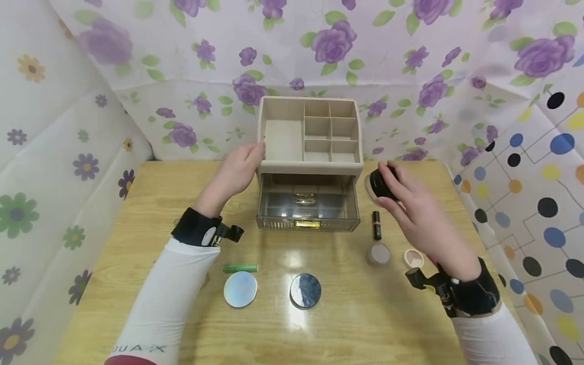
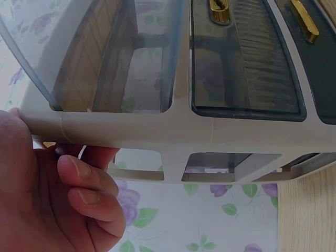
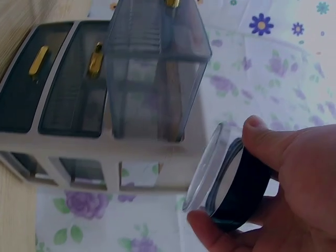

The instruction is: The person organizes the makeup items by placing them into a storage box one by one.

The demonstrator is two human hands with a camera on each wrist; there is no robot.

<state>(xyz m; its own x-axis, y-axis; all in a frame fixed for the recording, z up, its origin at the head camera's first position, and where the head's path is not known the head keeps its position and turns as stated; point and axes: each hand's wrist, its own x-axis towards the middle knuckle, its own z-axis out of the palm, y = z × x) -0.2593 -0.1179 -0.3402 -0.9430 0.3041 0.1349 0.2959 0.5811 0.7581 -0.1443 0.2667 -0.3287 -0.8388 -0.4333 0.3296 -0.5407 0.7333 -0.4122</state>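
Observation:
A beige makeup organizer point(image 1: 310, 165) stands at the back of the table, its clear top drawer point(image 1: 307, 223) pulled out. My left hand point(image 1: 234, 170) grips the organizer's left upper edge; in the left wrist view its fingers point(image 2: 86, 173) curl under the beige frame. To the organizer's right, my right hand point(image 1: 422, 215) holds a round cosmetic jar point(image 3: 239, 189) between thumb and fingers. It has a black part and a clear part, tilted on its side. Below that hand lie a black lipstick tube point(image 1: 376, 225), a round greyish compact point(image 1: 379, 254) and a small three-section palette point(image 1: 413, 258).
A green tube point(image 1: 240, 268) and a pale blue round compact point(image 1: 240, 289) lie at the front left. A dark shiny round compact point(image 1: 305, 291) is at the front middle. Flowered cloth point(image 1: 205, 111) hangs right behind the table, with more cloth at both sides.

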